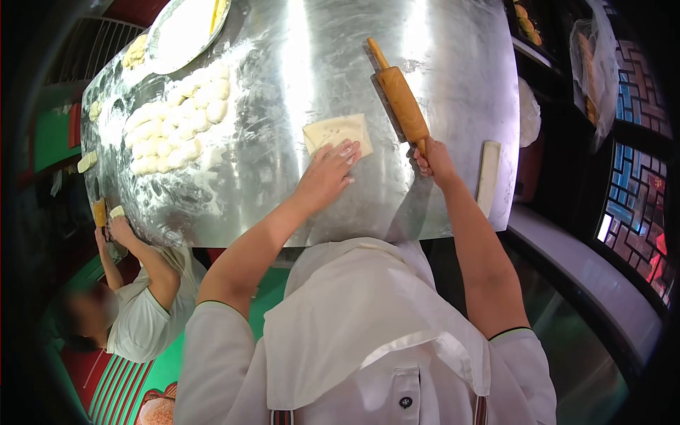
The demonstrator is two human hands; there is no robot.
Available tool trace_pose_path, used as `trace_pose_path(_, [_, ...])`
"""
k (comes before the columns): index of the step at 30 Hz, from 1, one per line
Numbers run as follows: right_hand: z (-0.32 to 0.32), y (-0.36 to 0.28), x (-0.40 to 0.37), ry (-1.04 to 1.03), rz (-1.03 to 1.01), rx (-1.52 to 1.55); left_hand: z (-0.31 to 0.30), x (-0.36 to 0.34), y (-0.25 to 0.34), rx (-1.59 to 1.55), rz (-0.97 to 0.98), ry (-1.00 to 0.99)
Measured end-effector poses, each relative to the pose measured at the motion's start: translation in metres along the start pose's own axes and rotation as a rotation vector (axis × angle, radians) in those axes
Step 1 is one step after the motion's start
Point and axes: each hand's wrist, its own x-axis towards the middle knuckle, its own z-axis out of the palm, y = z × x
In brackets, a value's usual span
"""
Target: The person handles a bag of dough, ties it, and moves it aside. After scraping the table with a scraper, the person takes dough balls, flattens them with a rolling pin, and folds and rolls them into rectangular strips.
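A flat, roughly square sheet of dough (pixel 331 130) lies on the metal table in front of me, with a folded-looking upper edge. My left hand (pixel 327 173) rests on its lower right part, fingers stretched out and dusted with flour. To the right, my right hand (pixel 438 163) grips the near handle of a wooden rolling pin (pixel 404 100). The pin slants away from me, its far handle pointing up and left. It is beside the dough sheet, apart from it. A shadow runs along the pin's left side.
Several floured dough balls (pixel 177 120) sit clustered at the left of the metal table (pixel 283 191). Behind them is a large round pan (pixel 185 39). A long pale strip (pixel 489 173) lies near the right edge. A co-worker (pixel 152 304) works at the left corner with another rolling pin.
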Motion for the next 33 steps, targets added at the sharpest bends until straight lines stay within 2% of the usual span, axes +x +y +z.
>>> trace_pose_path(2, [0.001, -0.001, 0.001, 0.000, 0.002, 0.001, -0.007, 0.010, -0.006, -0.049, 0.006, 0.043])
trace_pose_path(4, [-0.001, 0.000, 0.000, 0.005, 0.009, -0.006, -0.020, 0.033, -0.012, 0.056, -0.154, 0.263])
trace_pose_path(5, [0.000, 0.000, -0.001, 0.001, -0.006, -0.009, -0.018, 0.043, -0.020, 0.054, -0.155, 0.265])
trace_pose_path(7, [0.000, -0.003, -0.001, -0.005, -0.022, -0.021, -0.014, 0.058, -0.035, 0.047, -0.328, 0.207])
trace_pose_path(8, [0.000, -0.003, -0.001, 0.001, -0.012, -0.023, -0.017, 0.062, -0.038, 0.048, -0.332, 0.211])
trace_pose_path(10, [0.001, -0.002, -0.002, 0.003, 0.000, -0.023, -0.023, 0.065, -0.043, 0.027, -0.230, -0.006])
trace_pose_path(13, [-0.002, 0.000, 0.001, -0.001, 0.014, -0.007, -0.034, 0.059, -0.025, 0.033, -0.160, 0.039])
trace_pose_path(19, [0.000, -0.001, 0.002, -0.005, -0.010, -0.024, -0.008, 0.033, -0.004, 0.053, -0.077, 0.039])
trace_pose_path(23, [0.001, 0.000, 0.000, -0.006, -0.022, -0.023, -0.026, 0.033, 0.004, -0.049, -0.112, -0.007])
trace_pose_path(25, [0.001, 0.001, -0.001, -0.012, -0.034, -0.024, -0.048, 0.047, -0.003, -0.466, -0.500, -0.050])
trace_pose_path(26, [0.001, 0.001, 0.000, -0.007, -0.032, -0.028, -0.047, 0.050, -0.009, -0.466, -0.500, -0.049])
trace_pose_path(28, [0.002, 0.000, 0.001, -0.003, -0.031, -0.036, -0.036, 0.053, -0.020, -0.189, -0.487, 0.389])
trace_pose_path(29, [0.002, 0.000, 0.000, 0.003, -0.024, -0.034, -0.026, 0.054, -0.021, 0.027, -0.388, 0.271])
trace_pose_path(30, [0.002, 0.000, 0.001, 0.010, -0.018, -0.031, -0.012, 0.054, -0.015, 0.028, -0.390, 0.274])
trace_pose_path(32, [0.000, 0.002, 0.001, -0.002, -0.010, -0.017, 0.012, 0.045, 0.007, 0.342, -0.123, 0.146])
trace_pose_path(33, [-0.002, 0.000, 0.003, -0.016, -0.009, -0.004, 0.013, 0.046, 0.007, 0.280, -0.177, -0.026])
